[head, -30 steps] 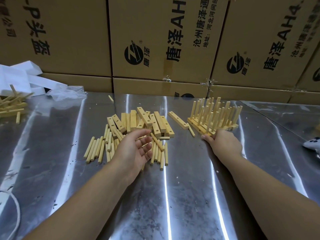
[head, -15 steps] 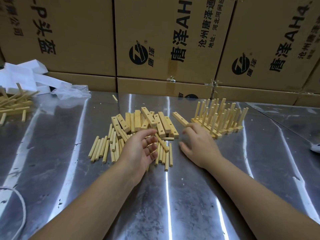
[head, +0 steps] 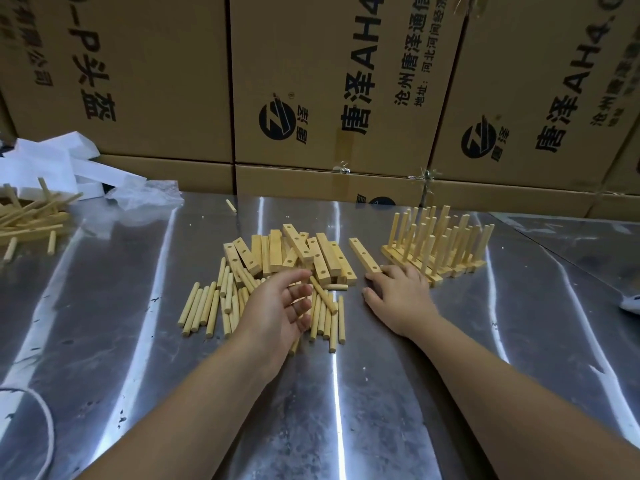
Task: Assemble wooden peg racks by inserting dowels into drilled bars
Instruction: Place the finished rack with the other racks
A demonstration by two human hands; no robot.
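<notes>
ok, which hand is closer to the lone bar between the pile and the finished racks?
Right. The right hand has its fingertips at the near end of the lone bar; the left hand hovers over the dowels, farther left.

Loose dowels [head: 204, 308] lie before piled drilled bars [head: 294, 252]

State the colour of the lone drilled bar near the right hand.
Lone drilled bar: pale yellow wood, seen in head view.

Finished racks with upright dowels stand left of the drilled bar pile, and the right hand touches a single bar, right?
No. The head view shows the finished racks right of the drilled bar pile, not left. The right hand does touch the single bar.
</notes>
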